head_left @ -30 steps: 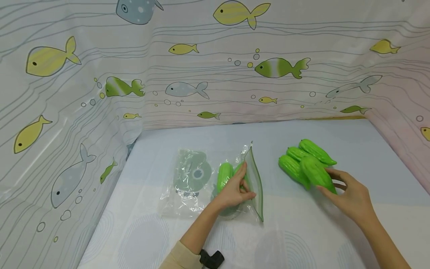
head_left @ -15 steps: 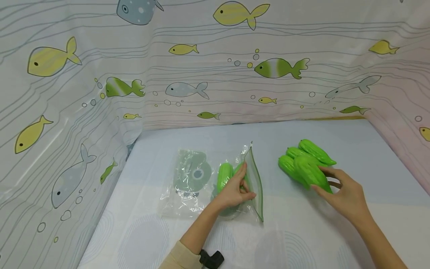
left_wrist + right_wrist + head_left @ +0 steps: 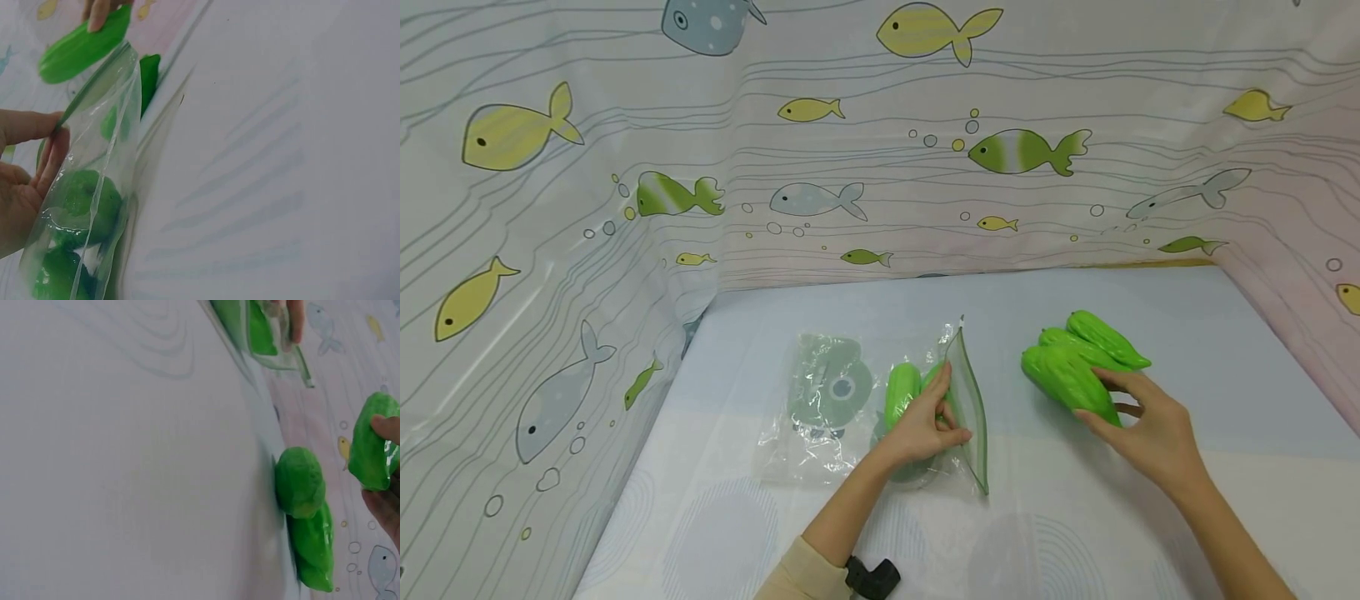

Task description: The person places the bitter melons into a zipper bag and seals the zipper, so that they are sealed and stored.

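A clear zip bag [image 3: 850, 458] with a green edge at its mouth lies flat, mouth to the right. Inside it are green cucumber-shaped vegetables [image 3: 901, 392]. My left hand [image 3: 917, 427] pinches the bag's mouth edge [image 3: 94, 94] between thumb and fingers, and the mouth gapes. To the right, my right hand [image 3: 1157, 429] grips one bumpy green cucumber [image 3: 1071, 385] by its near end. In the right wrist view that cucumber [image 3: 369, 450] is lifted, apart from those on the table. Behind it in the head view lie more green cucumbers [image 3: 1105, 337], partly hidden.
The table [image 3: 880, 304] has a pale printed cover. A fish-patterned curtain [image 3: 925, 192] stands along the back and both sides. A green cartoon print [image 3: 831, 383] shows on the bag's left half. Below my left wrist sits a black device [image 3: 872, 577].
My right hand has moved left with the cucumber, which now overlaps the front one of the pile in the head view. My left hand and the bag have stayed still.
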Motion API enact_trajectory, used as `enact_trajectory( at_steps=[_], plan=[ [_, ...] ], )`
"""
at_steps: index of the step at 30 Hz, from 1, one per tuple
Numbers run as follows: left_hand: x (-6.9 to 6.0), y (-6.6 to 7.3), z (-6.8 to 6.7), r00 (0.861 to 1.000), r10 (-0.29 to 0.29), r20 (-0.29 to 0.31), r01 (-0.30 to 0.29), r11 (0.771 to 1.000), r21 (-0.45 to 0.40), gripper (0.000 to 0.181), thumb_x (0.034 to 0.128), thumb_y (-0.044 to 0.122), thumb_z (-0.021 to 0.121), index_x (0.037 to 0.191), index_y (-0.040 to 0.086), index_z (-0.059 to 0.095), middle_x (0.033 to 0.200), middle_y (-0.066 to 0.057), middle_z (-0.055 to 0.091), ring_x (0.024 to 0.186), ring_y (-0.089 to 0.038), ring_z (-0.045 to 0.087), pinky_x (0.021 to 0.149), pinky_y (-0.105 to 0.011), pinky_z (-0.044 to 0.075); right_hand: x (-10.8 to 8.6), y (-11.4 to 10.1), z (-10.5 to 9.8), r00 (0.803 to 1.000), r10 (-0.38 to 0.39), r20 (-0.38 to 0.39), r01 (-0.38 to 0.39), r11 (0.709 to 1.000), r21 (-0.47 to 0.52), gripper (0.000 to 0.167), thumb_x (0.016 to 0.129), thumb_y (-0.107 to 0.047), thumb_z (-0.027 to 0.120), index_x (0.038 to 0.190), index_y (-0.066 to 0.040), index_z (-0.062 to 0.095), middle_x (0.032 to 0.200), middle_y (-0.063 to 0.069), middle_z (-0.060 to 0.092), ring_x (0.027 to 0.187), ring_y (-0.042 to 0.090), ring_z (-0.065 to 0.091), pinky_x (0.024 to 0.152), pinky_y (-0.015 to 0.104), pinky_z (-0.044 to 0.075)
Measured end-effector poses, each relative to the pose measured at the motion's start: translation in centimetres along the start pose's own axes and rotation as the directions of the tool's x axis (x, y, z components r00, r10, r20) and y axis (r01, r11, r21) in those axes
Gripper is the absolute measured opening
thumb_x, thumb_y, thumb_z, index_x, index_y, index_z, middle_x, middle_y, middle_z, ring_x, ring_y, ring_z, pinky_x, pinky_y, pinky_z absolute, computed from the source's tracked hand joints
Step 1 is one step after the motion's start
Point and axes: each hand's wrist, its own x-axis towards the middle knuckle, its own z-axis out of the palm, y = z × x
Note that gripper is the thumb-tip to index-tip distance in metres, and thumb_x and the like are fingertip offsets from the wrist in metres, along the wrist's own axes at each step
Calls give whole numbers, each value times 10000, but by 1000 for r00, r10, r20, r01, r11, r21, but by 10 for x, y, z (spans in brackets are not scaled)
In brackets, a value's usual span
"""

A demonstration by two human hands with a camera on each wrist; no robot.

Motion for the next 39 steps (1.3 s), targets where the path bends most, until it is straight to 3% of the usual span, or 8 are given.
enact_trajectory(
  at_steps=[39],
  plan=[
    [0, -1, 0, 1000, -4, -9, 4, 1000, -21, 1049, 790, -58, 744, 1538, 48, 17, 1605, -84, -21, 743, -69, 588, 694, -216, 567, 2, -13, 27, 999, -21, 38, 20, 999, 37, 603, 618, 58, 861, 1178, 10, 642, 1069, 80, 638, 1024, -123, 492, 758, 43, 475]
  ],
)
